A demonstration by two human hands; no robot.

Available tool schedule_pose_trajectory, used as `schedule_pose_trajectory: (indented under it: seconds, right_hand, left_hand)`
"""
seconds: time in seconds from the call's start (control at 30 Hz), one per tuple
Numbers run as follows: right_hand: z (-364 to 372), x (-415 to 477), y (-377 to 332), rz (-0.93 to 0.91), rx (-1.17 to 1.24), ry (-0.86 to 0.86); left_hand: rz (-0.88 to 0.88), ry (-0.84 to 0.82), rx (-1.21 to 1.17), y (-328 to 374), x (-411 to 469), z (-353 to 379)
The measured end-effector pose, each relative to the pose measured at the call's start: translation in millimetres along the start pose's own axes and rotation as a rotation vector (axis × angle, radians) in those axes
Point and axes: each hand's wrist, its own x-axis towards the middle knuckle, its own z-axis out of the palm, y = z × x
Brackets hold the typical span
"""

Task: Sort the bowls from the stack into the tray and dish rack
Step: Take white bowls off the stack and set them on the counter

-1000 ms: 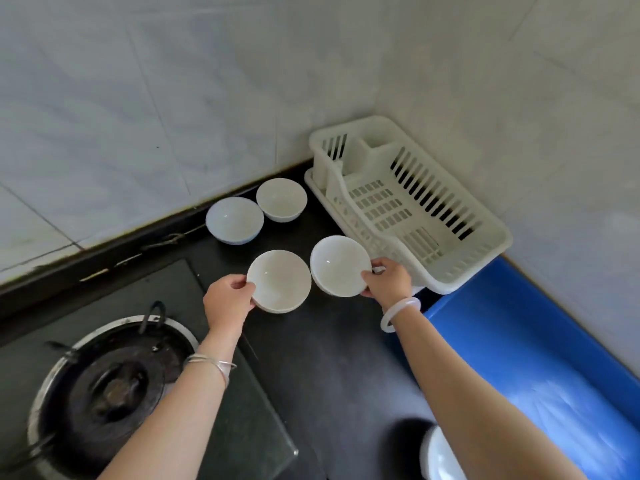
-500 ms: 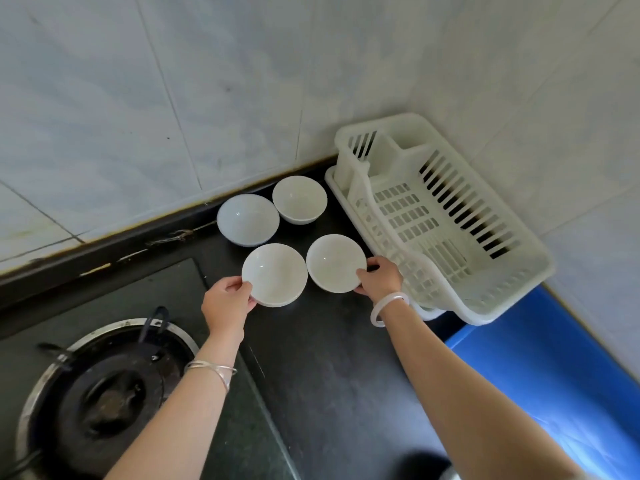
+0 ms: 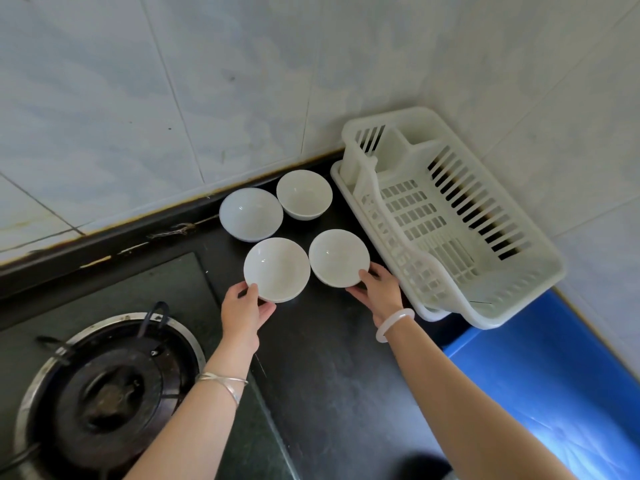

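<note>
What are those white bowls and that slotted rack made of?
The bowl in the left hand looks like glazed ceramic or melamine: smooth, glossy, with small light glints. The dish rack looks like moulded white plastic: matte, with thin slotted walls and rounded edges.

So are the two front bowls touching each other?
Apart. The head view shows a thin strip of dark counter between the left-hand bowl and right-hand bowl.

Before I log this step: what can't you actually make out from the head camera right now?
- Whether the two near bowls rest on the counter or are lifted: left hand covers the near edge of the left bowl, right hand that of the right bowl.
- Dish rack floor at its near end: hidden by its own raised front wall.
- Blue tray: cut off by the right and bottom edges.
- Stove burner: cut off lower left.
</note>
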Motion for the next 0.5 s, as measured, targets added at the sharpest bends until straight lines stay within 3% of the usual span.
schedule_pose_trajectory:
  seconds: [0.5]
  right_hand:
    - [32, 10, -17, -0.023, 0.073, 0.022]
  left_hand:
    - [-0.046, 0.035, -0.076, 2, -5, 8]
